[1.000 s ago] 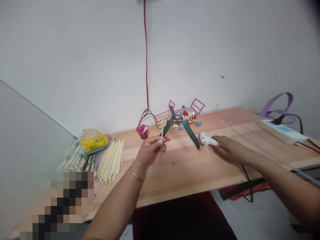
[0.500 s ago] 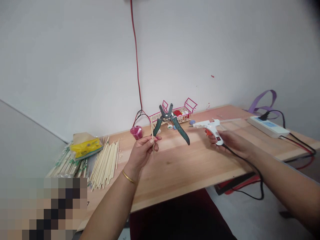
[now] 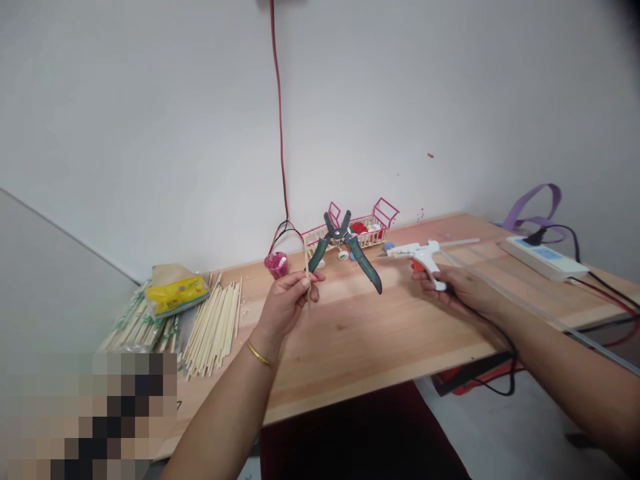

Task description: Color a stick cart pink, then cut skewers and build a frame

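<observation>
My left hand (image 3: 287, 300) pinches a thin wooden stick (image 3: 307, 263), held roughly upright above the table. In my right hand (image 3: 450, 287) is a white hot glue gun (image 3: 417, 255) with an orange trigger, its nozzle aimed left and a clear glue stick (image 3: 463, 242) out of its back. Between the hands, a wire stripper (image 3: 339, 235) with dark green handles appears with its handles spread, just beyond the stick. Behind it stands a small basket of sticks (image 3: 373, 230) with pink edges and red and white things inside.
Loose wooden sticks (image 3: 213, 330) lie at left beside bundled sticks (image 3: 140, 320) and a yellow packet (image 3: 177, 293). A pink cup (image 3: 277, 265) stands near the wall. A white power strip (image 3: 545, 257) sits at right; the glue gun's black cord (image 3: 493, 327) hangs past the table edge.
The whole view has shifted slightly, so most things appear a little further right. The glue gun has turned a little in my right hand. Both hands keep their hold.
</observation>
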A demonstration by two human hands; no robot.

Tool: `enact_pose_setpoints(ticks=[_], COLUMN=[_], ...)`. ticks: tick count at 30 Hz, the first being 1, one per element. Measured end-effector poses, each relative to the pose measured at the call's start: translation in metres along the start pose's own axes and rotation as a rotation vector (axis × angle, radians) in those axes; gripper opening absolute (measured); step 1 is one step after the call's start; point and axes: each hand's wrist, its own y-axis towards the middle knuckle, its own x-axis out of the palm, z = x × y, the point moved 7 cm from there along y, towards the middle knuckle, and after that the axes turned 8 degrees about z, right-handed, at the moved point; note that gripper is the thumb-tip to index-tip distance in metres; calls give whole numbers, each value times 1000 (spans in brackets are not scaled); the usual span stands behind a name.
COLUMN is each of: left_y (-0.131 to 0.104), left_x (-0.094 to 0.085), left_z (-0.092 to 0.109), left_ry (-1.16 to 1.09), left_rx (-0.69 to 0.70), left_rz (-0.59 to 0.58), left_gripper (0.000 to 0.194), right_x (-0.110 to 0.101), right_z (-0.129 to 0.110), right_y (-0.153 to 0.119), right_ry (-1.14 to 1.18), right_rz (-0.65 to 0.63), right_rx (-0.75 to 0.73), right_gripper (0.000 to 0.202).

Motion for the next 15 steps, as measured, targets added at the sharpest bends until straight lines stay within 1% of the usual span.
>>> enact_pose_setpoints(ticks=[3,7,9,12,15], left_y=[0,0,1,1,2], left_x=[0,1,0,0,-1], left_z=[1,1,1,1,-1], left_ry=[-16,-26,-17,-9,-23], left_rx=[7,6,8,11,9], left_rz=[-6,-9,-9,-16,-21], left_gripper=[13,13,13,12,12], right_x=[5,7,6,4,-2], right_z=[-4,-7,-4,3,5], right_y=[0,1,3,6,12], right_ry=[38,18,-2,3,50], right_rz=[-21,-39,-52,-69,-44], right_rx=[-17,-130,-156,-103,-23], right_gripper=[20,23,27,31,31])
